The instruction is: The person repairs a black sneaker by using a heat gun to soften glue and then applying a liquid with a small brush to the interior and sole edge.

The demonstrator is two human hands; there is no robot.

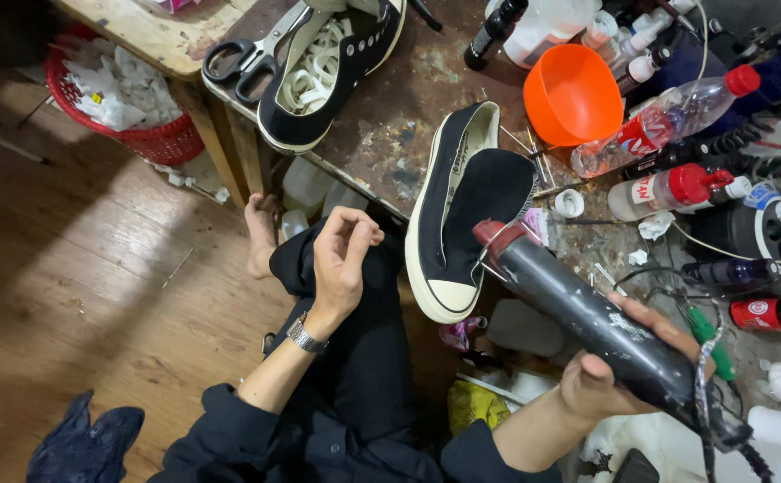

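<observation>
Shoe [462,215] work fills this view: a black canvas sneaker with a white rubber sole and toe cap lies at the near edge of the worktop [390,116], toe hanging toward the person's lap and opening turned up. The right hand [619,367] is wrapped firmly around the handle end of a dark, paint-flecked heat gun [578,313], whose reddish nozzle points into the shoe's opening, just short of the fabric or perhaps touching it. The gun looks rigid and fairly heavy, with a cord trailing from its rear; its barrel is probably hot, so the grip end is the safe place to hold. The sneaker should be light, its canvas upper soft and yielding, its sole stiffer and better for a steady hold at heel or toe cap. The left hand [341,255] is raised over the knee, wrist bent, fingers curled in with thumb and fingertips pinched together; I cannot tell whether something small sits between them. A wristwatch [305,335] circles that wrist. Farther back on the worktop rest a second sneaker [337,63] with white laces, scissors [252,54] at the far left edge, an orange bowl [572,94] and several plastic bottles [668,121] along the right side.
</observation>
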